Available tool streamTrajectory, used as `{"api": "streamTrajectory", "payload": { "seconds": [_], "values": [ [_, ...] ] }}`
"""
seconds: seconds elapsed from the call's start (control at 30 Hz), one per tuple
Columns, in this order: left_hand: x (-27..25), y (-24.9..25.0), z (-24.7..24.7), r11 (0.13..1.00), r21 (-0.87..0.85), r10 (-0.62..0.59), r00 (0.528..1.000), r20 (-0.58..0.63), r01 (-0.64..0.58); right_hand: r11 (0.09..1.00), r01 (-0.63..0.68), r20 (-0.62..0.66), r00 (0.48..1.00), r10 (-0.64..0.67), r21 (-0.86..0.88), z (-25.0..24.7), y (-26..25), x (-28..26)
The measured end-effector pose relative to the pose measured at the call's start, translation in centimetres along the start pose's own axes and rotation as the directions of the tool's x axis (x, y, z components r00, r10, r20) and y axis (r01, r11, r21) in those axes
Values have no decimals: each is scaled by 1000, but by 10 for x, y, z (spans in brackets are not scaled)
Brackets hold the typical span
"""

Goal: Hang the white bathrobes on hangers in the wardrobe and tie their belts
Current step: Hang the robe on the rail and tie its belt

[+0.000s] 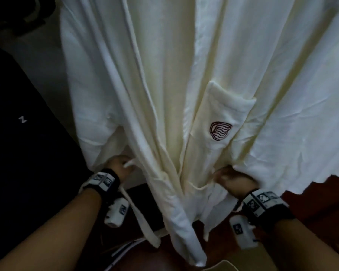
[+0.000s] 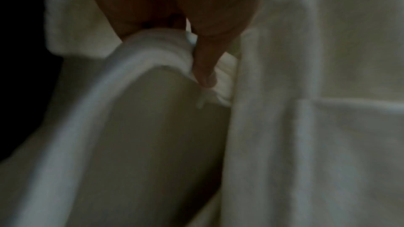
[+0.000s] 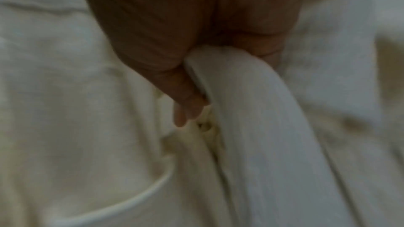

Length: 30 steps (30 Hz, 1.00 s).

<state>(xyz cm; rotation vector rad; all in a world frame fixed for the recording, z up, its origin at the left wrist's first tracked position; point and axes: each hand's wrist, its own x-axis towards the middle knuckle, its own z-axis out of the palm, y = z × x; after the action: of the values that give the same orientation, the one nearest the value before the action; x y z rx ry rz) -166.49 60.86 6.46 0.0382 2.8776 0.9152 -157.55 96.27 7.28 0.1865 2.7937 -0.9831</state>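
Left hand (image 1: 120, 166) and right hand (image 1: 233, 179) each grip the bathrobe (image 1: 164, 75) belt (image 1: 134, 210) (untied)

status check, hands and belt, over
Left hand grips the belt, end hanging loose. Right hand grips the other belt end at the bathrobe side. Belt not yet tied. Nothing in the way.

obstacle: hanging white cotton bathrobe (image 1: 164, 75) fills centre and right | left: large black fabric mass (image 1: 18, 133) close beside it | free: dim gap (image 1: 47, 61) between them
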Motion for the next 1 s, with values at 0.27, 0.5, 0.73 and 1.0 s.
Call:
{"api": "streamTrajectory", "payload": {
  "seconds": [0.27, 0.5, 0.73, 1.0],
  "values": [
    [9, -19, -73, 977, 90, -156, 937, -311, 192, 968, -148, -155, 981, 117, -205, -57, 9, 15],
    [-11, -30, -90, 889, -140, -457, 834, -308, 436, 983, 20, -30, 999, -26, -184, -8, -9, -8],
    [-66, -10, -81, 911, -193, -412, 838, -358, 366, 857, 214, -91, 977, -194, 468, 18, -35, -47],
    [-135, 27, -36, 938, -30, -338, 893, -299, 345, 887, 303, 93, 930, -355, 348, 11, -23, -106]
  ]
}}
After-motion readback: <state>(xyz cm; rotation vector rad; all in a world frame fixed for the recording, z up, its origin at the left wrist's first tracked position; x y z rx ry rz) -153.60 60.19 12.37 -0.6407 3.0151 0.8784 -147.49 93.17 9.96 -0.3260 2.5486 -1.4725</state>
